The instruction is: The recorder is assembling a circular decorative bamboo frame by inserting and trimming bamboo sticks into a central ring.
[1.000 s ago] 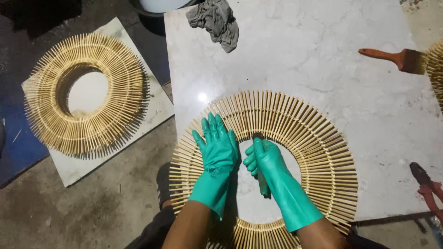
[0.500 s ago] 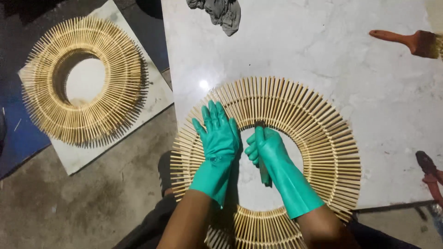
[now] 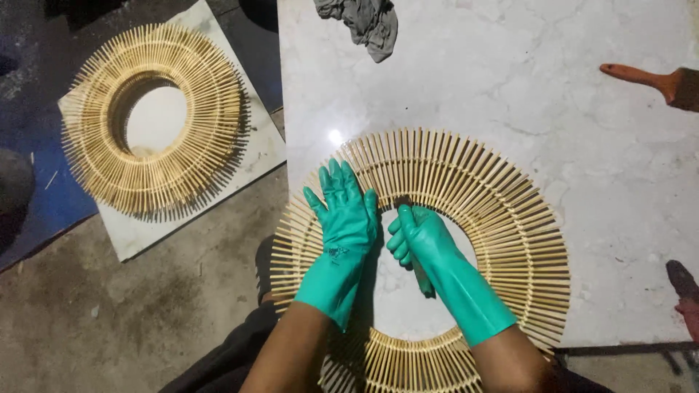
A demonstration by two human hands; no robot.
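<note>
Left hand [image 3: 342, 218] flat with fingers spread, pressing on left part of the bamboo stick ring [image 3: 502, 218] on the marble desk [image 3: 510, 87]. Right hand [image 3: 422, 240] just beside, fingers clenched around a dark tool [image 3: 422, 280], tip toward ring's inner edge.

A white marble-patterned table [image 3: 510, 80] carried a ring of wooden sticks [image 3: 502, 211], a grey rag [image 3: 364, 22] and a brush [image 3: 655, 78]. On the concrete floor [image 3: 145, 320] beside it, a white slab [image 3: 247, 156] bore a second stick ring [image 3: 156, 120].
</note>
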